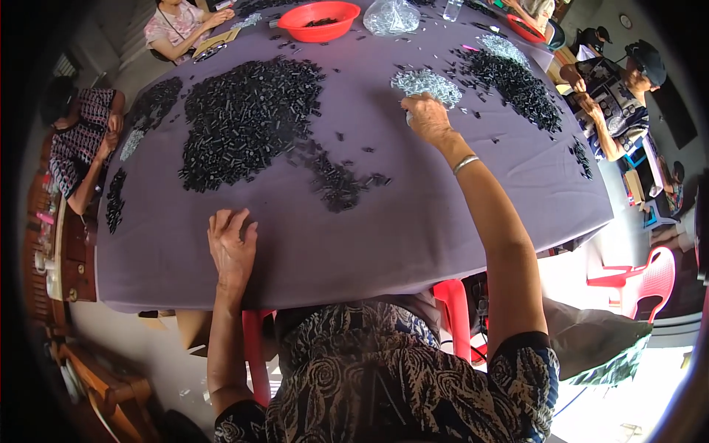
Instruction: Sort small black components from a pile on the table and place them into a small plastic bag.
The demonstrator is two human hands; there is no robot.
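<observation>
Pile of clear bits (434, 86) is out front, longer side to side — right hand (430, 118) at its near edge, fingers curled, can't tell around what; left hand (232, 242) well back, fingers loosely spread.

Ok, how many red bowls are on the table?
2: one red bowl left of the clear plastic bag, another red bowl at the far right. More may be hidden.

From the left hand (233, 245), bare tablecloth (354, 255) opens toward three o'clock. The large black heap (244, 122) blocks twelve o'clock; the smaller black pile (340, 183), two o'clock.
</observation>
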